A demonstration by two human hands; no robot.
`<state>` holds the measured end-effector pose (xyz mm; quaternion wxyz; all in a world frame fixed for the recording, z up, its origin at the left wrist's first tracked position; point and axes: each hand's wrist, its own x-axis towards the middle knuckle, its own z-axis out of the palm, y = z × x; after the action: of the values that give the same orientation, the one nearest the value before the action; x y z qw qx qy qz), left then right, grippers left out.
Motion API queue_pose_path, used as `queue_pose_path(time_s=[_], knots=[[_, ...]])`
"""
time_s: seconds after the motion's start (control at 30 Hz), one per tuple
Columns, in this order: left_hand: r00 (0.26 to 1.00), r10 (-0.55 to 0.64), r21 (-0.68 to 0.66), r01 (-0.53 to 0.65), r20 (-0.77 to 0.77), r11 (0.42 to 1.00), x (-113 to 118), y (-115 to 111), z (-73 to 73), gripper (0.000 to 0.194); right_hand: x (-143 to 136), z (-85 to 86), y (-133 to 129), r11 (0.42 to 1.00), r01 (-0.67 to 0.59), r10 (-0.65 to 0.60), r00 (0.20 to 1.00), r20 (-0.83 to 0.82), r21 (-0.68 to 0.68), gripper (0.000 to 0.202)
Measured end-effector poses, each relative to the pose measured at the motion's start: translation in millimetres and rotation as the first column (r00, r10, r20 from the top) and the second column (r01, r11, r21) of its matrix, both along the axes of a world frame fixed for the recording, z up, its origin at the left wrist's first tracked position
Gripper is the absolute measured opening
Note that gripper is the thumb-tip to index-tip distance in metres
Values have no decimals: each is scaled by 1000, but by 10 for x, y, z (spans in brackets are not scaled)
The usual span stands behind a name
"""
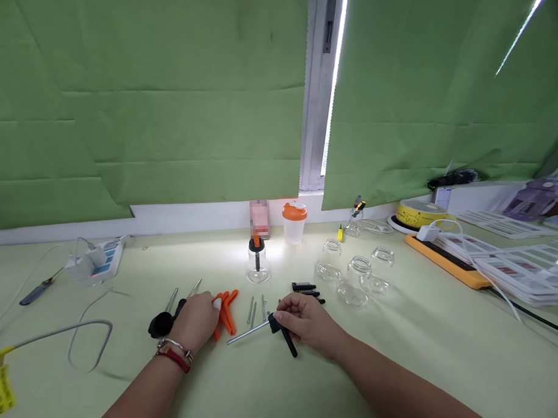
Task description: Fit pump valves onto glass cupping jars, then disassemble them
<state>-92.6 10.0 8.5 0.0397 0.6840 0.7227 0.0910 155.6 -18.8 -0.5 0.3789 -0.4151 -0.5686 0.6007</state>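
Right hand (305,321): one, at near centre, grasping a black fitting (288,341) between thumb and fingers. Fitting: dark, chunky head, straight slim leg pointing toward the near edge; a bright, straight metal rod (247,334) runs out leftward from the head.

Grey cable (88,322): one, looped at left, yellow tag (1,389) attached.

Left hand (198,318): one, fingers curled beside the orange pieces (227,311); whether it grips one cannot be told. Pieces: glossy, angular, bunched, partly covered by the fingers.

Black-handled tools (160,325): two visible metal shafts, part hidden behind the left hand.

Bolts (250,310): several, slim, loose between the hands.

Black spring parts (304,287): a small group just beyond the right hand, which crowds their near side.

Glass jars (354,288): three, clear, clustered to the right.

Black-topped jar (258,274): one, upright, centre, orange piece at its top.

Screwdriver (37,292): one, far left; power strip (111,257) beyond.

Shaker cup (294,230): one, orange-lidded, at the back of the bench (193,254).

Green curtain (166,115): behind all.
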Motion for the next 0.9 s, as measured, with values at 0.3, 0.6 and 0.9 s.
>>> queue_pose_path(time_s=[0.3, 0.6, 0.9], knots=[[857, -504, 300, 456, 105, 838, 221, -339, 127, 40, -37, 19, -25, 1000, -23, 23, 999, -27, -8, 34], [711, -679, 131, 667, 183, 734, 503, -591, 81, 75, -76, -27, -99, 981, -165, 181, 969, -168, 104, 32], [601, -662, 201, 654, 448, 729, 377, -657, 456, 39, -63, 22, -196, 936, -274, 332, 896, -296, 219, 39]])
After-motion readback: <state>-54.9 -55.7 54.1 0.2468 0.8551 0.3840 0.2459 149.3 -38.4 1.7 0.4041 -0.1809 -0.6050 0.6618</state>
